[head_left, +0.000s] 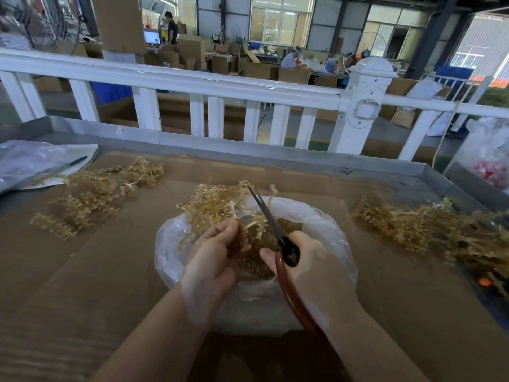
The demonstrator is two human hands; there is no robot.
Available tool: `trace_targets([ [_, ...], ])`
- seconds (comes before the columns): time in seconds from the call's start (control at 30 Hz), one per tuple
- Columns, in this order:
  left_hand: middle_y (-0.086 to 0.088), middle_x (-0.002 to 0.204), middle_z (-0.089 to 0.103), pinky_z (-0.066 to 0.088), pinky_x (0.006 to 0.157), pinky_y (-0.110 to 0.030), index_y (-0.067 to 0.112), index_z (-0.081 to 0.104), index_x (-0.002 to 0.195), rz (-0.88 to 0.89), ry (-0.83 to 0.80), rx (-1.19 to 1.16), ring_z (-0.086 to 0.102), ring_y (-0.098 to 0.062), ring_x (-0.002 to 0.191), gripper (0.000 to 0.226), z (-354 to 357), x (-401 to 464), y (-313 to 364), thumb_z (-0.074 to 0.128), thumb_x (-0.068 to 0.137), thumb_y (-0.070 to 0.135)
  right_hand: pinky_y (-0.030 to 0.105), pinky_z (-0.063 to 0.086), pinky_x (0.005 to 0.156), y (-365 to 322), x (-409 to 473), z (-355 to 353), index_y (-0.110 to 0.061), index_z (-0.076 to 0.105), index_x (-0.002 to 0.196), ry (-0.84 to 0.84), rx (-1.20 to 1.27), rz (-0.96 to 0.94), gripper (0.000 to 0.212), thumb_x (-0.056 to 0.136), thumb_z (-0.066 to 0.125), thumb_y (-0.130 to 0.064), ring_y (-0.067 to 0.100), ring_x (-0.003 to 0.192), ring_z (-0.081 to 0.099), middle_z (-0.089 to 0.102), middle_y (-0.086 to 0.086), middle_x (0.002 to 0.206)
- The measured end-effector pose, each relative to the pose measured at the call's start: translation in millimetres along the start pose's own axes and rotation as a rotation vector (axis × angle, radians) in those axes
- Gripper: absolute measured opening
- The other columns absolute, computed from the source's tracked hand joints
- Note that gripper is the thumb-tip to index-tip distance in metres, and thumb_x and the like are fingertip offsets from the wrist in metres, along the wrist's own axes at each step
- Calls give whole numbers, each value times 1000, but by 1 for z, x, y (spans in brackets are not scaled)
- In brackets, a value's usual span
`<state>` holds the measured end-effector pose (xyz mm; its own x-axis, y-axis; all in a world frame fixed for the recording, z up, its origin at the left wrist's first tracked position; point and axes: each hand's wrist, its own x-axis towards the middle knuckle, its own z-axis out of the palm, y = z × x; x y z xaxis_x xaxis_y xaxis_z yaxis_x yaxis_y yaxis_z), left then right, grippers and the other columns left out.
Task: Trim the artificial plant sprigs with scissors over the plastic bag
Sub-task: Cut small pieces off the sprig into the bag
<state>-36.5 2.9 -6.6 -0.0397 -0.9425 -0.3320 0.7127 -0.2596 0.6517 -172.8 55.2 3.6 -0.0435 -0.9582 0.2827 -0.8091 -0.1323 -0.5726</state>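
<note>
My left hand (212, 252) grips a bunch of tan artificial sprigs (213, 206) by their stems, held over an open clear plastic bag (327, 224) that sits on the cardboard. Tan cuttings (264, 235) lie inside the bag. My right hand (305, 268) holds scissors (268, 216) with reddish-brown handles; the dark blades point up and away, closed or nearly so, just right of the sprigs.
A pile of sprigs (88, 194) lies on the cardboard at the left, another pile (429, 230) at the right. A grey plastic sheet with a pen (41, 166) sits far left. A white fence (220, 86) runs behind the table; another bag (487, 158) stands far right.
</note>
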Motion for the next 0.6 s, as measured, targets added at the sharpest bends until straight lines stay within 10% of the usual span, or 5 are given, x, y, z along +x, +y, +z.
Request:
trace_targets([
  [0.27,2,61,59,48,45,-16,16,57,76,428,186,144,55,-6,51,19,-2,2,32,57,93,7,14,46,71,3,-9,8,-36,46,104,23,-171,-31,29,85,60,-52,3,85,59,62,-14,90],
  [0.6,-1,78,60,52,51,-18,18,51,81,458,222,164,59,-7,62,18,-9,8,39,51,97,10,13,43,71,0,-14,9,-37,54,107,160,2,-135,36,78,68,-53,-1,80,55,57,-23,85],
])
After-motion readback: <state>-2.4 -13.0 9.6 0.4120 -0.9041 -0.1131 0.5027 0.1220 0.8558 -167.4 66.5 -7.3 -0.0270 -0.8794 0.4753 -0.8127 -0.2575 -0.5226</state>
